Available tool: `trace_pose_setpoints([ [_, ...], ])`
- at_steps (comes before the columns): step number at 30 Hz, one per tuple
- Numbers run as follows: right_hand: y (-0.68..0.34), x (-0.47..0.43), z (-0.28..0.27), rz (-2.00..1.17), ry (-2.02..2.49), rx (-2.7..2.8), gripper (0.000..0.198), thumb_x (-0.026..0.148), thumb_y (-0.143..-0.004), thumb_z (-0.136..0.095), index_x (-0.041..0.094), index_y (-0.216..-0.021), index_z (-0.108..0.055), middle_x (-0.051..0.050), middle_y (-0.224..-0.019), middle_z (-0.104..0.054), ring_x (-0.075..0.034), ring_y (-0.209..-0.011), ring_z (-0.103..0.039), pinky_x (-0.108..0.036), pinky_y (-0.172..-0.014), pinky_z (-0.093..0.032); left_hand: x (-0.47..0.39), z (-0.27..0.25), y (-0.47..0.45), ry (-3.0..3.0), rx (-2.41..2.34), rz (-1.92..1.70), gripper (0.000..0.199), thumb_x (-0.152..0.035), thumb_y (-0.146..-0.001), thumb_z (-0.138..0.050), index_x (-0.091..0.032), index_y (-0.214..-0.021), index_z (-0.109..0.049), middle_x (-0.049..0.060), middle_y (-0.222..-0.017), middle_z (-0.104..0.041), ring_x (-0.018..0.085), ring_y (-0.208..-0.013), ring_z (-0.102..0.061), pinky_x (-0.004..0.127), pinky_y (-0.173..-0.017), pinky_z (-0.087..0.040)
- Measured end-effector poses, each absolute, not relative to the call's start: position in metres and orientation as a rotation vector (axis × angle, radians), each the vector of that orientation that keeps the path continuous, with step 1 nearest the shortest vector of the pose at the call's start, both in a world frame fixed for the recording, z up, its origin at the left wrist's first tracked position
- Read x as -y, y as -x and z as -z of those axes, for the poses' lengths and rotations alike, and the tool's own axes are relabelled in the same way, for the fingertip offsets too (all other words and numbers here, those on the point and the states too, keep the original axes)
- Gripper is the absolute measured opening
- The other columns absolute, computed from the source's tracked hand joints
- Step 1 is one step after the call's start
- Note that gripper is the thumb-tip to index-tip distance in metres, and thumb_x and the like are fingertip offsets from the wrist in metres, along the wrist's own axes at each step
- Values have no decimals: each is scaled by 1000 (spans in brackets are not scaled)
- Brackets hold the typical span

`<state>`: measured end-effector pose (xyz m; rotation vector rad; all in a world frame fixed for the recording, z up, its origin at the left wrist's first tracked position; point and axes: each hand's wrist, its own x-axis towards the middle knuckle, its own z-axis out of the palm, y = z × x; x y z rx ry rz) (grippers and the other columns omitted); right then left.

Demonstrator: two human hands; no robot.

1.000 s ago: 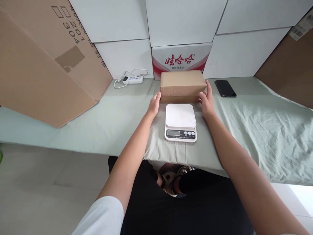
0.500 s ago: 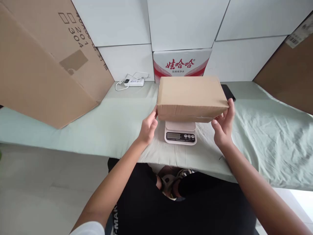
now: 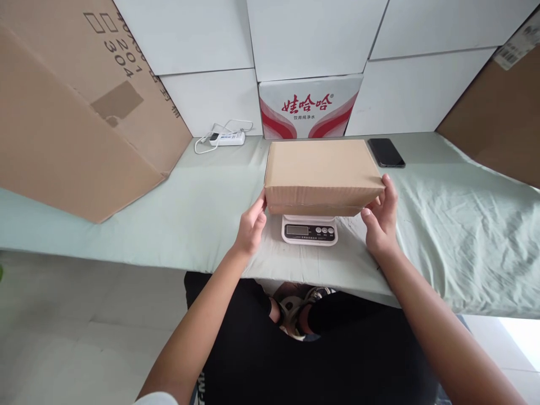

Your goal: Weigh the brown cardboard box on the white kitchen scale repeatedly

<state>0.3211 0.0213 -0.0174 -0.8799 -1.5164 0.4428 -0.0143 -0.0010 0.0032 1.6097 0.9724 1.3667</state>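
Observation:
A closed brown cardboard box (image 3: 323, 166) is held level between my two hands, over a white kitchen scale (image 3: 310, 230). My left hand (image 3: 252, 225) has its fingers against the box's left end. At the right end, my right hand (image 3: 382, 216) grips the near corner, thumb in front and fingers along the side. The box covers most of the scale's platform; whether it rests on it, I cannot tell. The scale's display and several buttons face me, and I can read no digits.
A black phone (image 3: 386, 153) lies behind my right hand. At the back left is a white device with a cable (image 3: 228, 138). White boxes (image 3: 310, 39) line the back, one with red lettering (image 3: 307, 107). Large cartons (image 3: 84, 124) stand at both sides of the green cloth (image 3: 202, 208).
The box has come down and slightly nearer to me over the scale, both hands with it. More of the phone and the red-lettered box now shows behind it.

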Motion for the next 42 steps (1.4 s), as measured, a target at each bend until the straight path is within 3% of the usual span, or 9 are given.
trace_pose_setpoints([
  [9,-324,-22,19,-400,901,1487,82,69,-95,-73,54,-169,-44,-5,-172,-55,-37,-145,-67,-61,-112,-63,0,-3,15,-1625,-978,-1366,95,-87,-101,-44,-26,-174,-48,12,-186,-44,38,-176,-39,55,-147,-36],
  [15,-323,-19,11,-366,898,1422,79,72,-96,-68,54,-170,-44,-7,-158,-64,-36,-134,-74,-56,-100,-68,-2,0,19,-1594,-998,-1444,93,-84,-103,-42,-28,-177,-41,9,-190,-35,33,-179,-31,50,-148,-34],
  [23,-323,-17,10,-437,889,1473,78,68,-99,-70,52,-171,-45,-6,-161,-70,-36,-140,-73,-60,-110,-66,1,-4,14,-1586,-962,-1353,95,-88,-100,-47,-27,-172,-51,11,-186,-44,38,-176,-39,55,-148,-36],
  [29,-318,-8,-9,-424,873,1501,72,67,-100,-69,57,-168,-48,-3,-160,-69,-40,-141,-73,-64,-105,-69,3,-19,17,-1601,-925,-1354,96,-90,-97,-49,-27,-170,-54,11,-182,-51,38,-174,-42,55,-146,-39],
  [33,-311,-25,-49,-419,801,1517,65,65,-103,-66,60,-166,-48,2,-168,-63,-41,-156,-62,-69,-122,-60,-28,-47,18,-1595,-912,-1425,103,-96,-93,-47,-25,-167,-57,11,-181,-53,39,-176,-38,54,-146,-37],
  [37,-299,-89,-61,-387,789,1503,77,75,-98,-67,46,-167,-48,-5,-170,-60,-39,-158,-58,-66,-136,-47,-94,-48,9,-1563,-938,-1385,104,-97,-92,-48,-25,-166,-57,8,-183,-50,37,-178,-33,51,-147,-33],
  [39,-296,-126,-45,-400,846,1491,87,89,-93,-60,43,-167,-45,-7,-168,-61,-39,-156,-59,-68,-134,-48,-122,-35,4,-1522,-985,-1365,103,-96,-92,-48,-25,-167,-56,8,-184,-49,35,-178,-36,49,-147,-33],
  [42,-297,-165,-5,-450,875,1449,96,94,-88,-59,42,-167,-42,-9,-163,-64,-40,-149,-64,-72,-127,-52,-143,-13,0,-1483,-1072,-1316,106,-95,-91,-48,-22,-168,-54,10,-184,-49,35,-176,-40,47,-146,-33],
])
